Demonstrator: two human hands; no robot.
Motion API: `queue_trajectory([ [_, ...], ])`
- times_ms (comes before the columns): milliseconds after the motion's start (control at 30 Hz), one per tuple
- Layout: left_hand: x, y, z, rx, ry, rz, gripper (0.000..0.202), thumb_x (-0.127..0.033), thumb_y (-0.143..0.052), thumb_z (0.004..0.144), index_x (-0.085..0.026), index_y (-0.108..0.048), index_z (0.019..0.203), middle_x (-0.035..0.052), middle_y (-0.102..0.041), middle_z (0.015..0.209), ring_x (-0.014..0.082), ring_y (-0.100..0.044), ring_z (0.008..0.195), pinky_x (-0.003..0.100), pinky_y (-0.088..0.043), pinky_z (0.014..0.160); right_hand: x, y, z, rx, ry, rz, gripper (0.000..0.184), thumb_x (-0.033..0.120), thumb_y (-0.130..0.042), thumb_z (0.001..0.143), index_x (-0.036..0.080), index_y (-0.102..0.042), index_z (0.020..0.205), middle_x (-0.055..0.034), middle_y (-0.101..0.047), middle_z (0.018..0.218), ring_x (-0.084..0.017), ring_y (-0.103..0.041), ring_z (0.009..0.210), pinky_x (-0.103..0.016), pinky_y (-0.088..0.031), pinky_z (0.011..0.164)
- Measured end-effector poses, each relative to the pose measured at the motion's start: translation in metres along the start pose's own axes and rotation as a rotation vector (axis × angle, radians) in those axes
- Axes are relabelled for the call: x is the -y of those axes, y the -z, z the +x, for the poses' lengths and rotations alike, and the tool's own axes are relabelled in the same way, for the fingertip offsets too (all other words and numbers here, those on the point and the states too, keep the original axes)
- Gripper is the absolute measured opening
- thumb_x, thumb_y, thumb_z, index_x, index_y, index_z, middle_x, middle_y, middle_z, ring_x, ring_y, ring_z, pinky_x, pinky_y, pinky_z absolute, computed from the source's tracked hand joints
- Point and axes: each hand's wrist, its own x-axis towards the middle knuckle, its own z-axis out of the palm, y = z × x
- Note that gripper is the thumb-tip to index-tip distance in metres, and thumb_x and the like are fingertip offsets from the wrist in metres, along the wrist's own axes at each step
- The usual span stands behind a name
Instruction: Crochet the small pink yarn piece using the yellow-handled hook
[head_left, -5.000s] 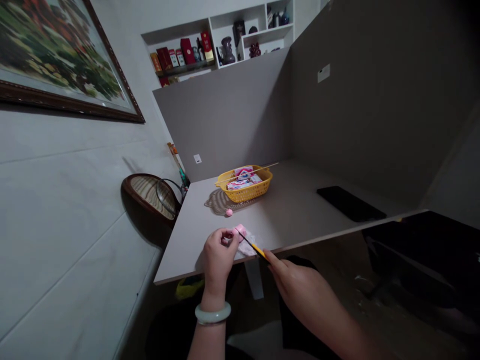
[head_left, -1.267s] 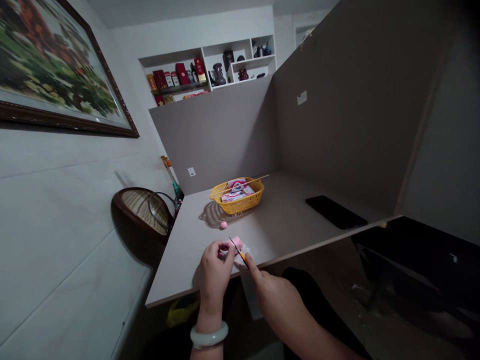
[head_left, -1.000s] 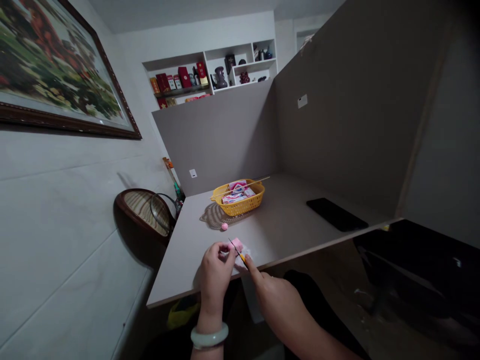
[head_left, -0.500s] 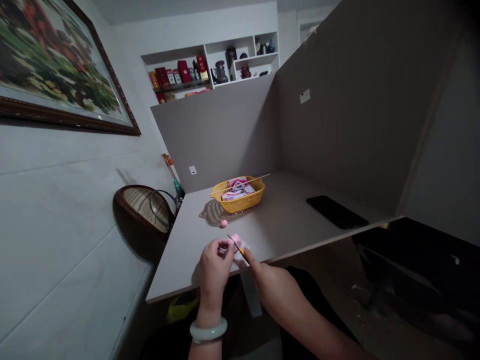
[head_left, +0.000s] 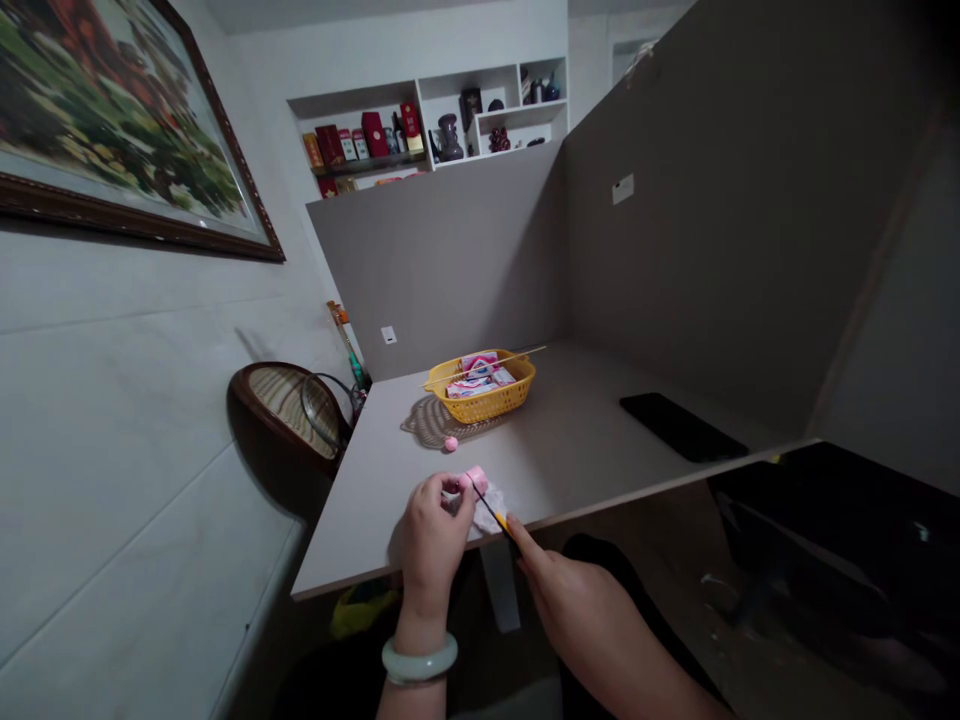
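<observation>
At lower centre, the left hand (head_left: 435, 530) pinches a pink block (head_left: 475, 482) at the desk (head_left: 570, 440) edge; the right hand (head_left: 570, 600) grips a small knife (head_left: 495, 515) laid against it, apparently slicing.

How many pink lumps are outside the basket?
2. A small ball lies on the table before the yellow basket; a bigger lump is pinched in the left hand, against the right hand's thin tool. More may be hidden.

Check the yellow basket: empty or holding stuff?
Not empty. Pink-and-white packets lie inside the basket, and a thin stick rests across its rim.
</observation>
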Motion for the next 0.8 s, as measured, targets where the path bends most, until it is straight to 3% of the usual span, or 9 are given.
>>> queue_trajectory([
  [133,-0.001,0.001,0.000,0.003,0.008,-0.013,0.019,-0.040,-0.062,0.086,-0.021,-0.063,0.084,0.0032,-0.067,0.083,0.0184,-0.060,0.075,0.029,-0.046,0.071,0.001,0.002,0.003,-0.011,0.003,0.007,0.064,0.006,-0.036,0.085,0.014,-0.040,0.148,-0.0030,-0.072,0.073,-0.019,-0.068,0.056,-0.027,-0.033,0.045],
  [367,-0.002,0.002,0.001,-0.002,0.025,-0.026,0.018,-0.039,-0.061,0.086,-0.021,-0.064,0.083,0.0035,-0.068,0.082,0.0188,-0.061,0.073,0.029,-0.046,0.069,0.014,0.018,0.034,0.077,-0.047,0.010,0.071,0.003,-0.038,0.084,0.018,-0.033,0.153,-0.0070,-0.075,0.085,-0.019,-0.070,0.066,-0.024,-0.033,0.049],
  [600,-0.002,0.002,0.002,0.000,0.046,-0.029,0.018,-0.039,-0.063,0.083,-0.021,-0.066,0.082,0.0035,-0.069,0.080,0.0179,-0.063,0.071,0.027,-0.046,0.066,0.003,0.011,0.008,0.106,-0.025,0.008,0.066,0.006,-0.037,0.087,0.016,-0.034,0.152,-0.0060,-0.074,0.083,-0.020,-0.069,0.064,-0.027,-0.032,0.049],
  [800,0.000,0.000,0.004,0.018,0.099,-0.089,0.022,-0.042,-0.063,0.083,-0.020,-0.068,0.081,0.0037,-0.071,0.076,0.0172,-0.065,0.067,0.026,-0.048,0.064,0.015,0.025,0.035,0.116,-0.061,-0.026,0.067,0.005,-0.038,0.087,0.018,-0.032,0.153,-0.0074,-0.075,0.083,-0.018,-0.068,0.064,-0.025,-0.032,0.049],
])
